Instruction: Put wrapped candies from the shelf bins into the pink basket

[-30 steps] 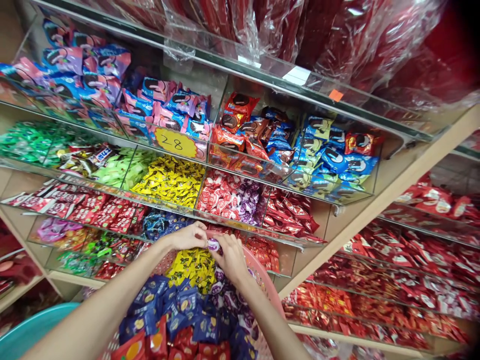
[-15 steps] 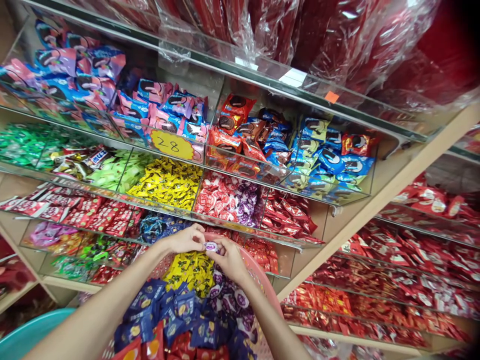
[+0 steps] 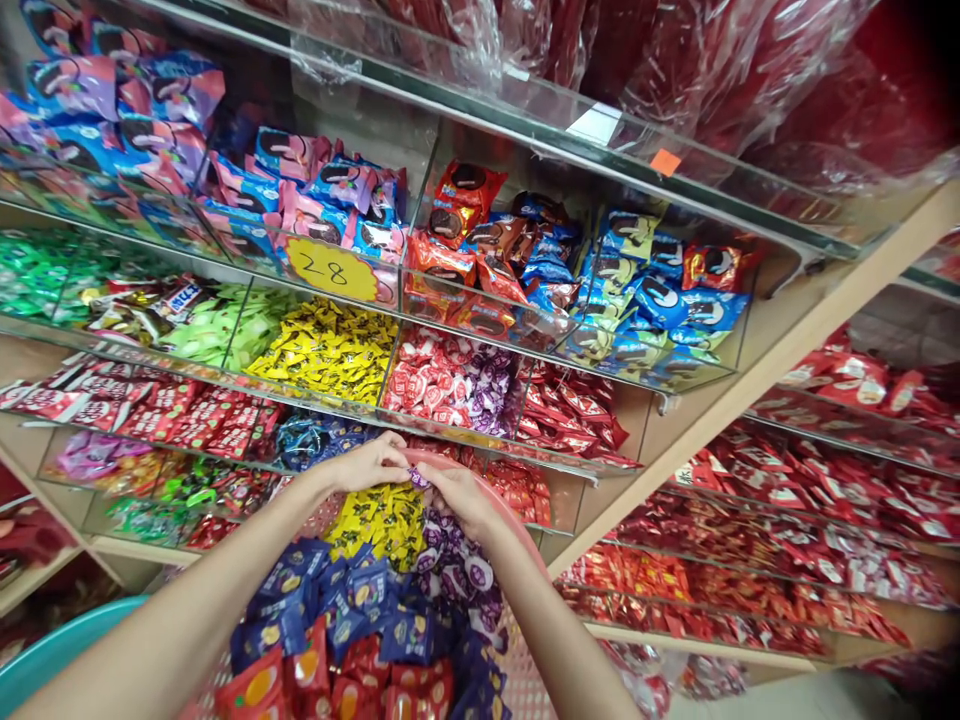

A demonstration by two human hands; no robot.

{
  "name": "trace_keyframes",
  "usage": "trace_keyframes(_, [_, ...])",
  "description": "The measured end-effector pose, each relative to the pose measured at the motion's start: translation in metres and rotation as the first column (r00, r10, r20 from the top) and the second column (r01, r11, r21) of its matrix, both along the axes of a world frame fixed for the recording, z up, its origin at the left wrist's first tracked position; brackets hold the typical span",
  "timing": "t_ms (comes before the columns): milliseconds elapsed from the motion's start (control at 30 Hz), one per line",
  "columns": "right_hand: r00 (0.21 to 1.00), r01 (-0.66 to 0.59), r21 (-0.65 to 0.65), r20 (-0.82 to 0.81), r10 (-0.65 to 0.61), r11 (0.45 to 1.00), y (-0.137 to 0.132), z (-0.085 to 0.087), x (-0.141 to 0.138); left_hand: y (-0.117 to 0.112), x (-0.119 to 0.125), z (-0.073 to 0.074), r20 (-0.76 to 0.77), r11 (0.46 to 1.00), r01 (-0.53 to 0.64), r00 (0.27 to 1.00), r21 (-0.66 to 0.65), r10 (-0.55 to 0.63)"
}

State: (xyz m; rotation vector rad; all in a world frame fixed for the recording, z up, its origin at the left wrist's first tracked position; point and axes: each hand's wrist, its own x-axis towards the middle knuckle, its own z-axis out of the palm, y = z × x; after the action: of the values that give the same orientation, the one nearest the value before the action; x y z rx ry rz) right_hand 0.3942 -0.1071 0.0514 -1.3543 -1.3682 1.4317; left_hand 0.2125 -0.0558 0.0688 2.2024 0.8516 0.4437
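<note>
Between my two hands is one small purple-wrapped candy [image 3: 418,478], pinched by the fingertips. My left hand [image 3: 370,464] is closed on its left side, and my right hand [image 3: 457,493] is closed on its right side. Both hands are over the far part of a pink plastic basket [image 3: 517,535]. Beneath them in the basket lie yellow-wrapped candies [image 3: 379,525], with purple-wrapped candies [image 3: 454,565] to the right. Nearer me are dark blue packets [image 3: 367,600] and red packets [image 3: 322,675].
Glass-fronted shelves [image 3: 360,395] of sorted sweets rise behind the basket. A yellow tag [image 3: 332,268] reading 28 hangs on one shelf. A slanting wooden panel [image 3: 750,390] divides off red-packet shelves at right. A teal tub rim [image 3: 75,640] shows at lower left.
The candy has turned between my fingers, its pale face now out of sight. My hands have risen slightly in the picture, and the view has shifted a little.
</note>
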Motion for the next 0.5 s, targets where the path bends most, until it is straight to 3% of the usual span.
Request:
trace_keyframes(67, [1.000, -0.002, -0.035, -0.017, 0.001, 0.999, 0.000, 0.002, 0.003, -0.001, 0.001, 0.001, -0.002, 1.000, -0.012, 1.000, 0.015, 0.012])
trace_keyframes(233, [0.996, 0.086, 0.078, 0.004, -0.086, 0.993, -0.006, 0.010, 0.029, -0.006, 0.006, 0.008, -0.024, 0.992, -0.123, 0.992, -0.013, 0.122])
trace_keyframes(300, [0.990, 0.140, 0.067, -0.001, -0.140, 0.988, -0.011, 0.013, 0.044, -0.008, 0.007, 0.010, -0.039, 0.988, -0.152, 0.988, -0.033, 0.151])
trace_keyframes(400, [0.983, 0.149, -0.085, -0.095, -0.156, 0.985, -0.020, 0.013, 0.063, -0.008, 0.008, 0.011, -0.052, 0.983, -0.176, 0.983, -0.046, 0.174])
trace_keyframes(500, [0.945, 0.036, -0.245, -0.307, -0.113, 0.969, -0.028, 0.010, 0.074, -0.008, 0.008, 0.010, -0.057, 0.979, -0.198, 0.979, -0.045, 0.195])
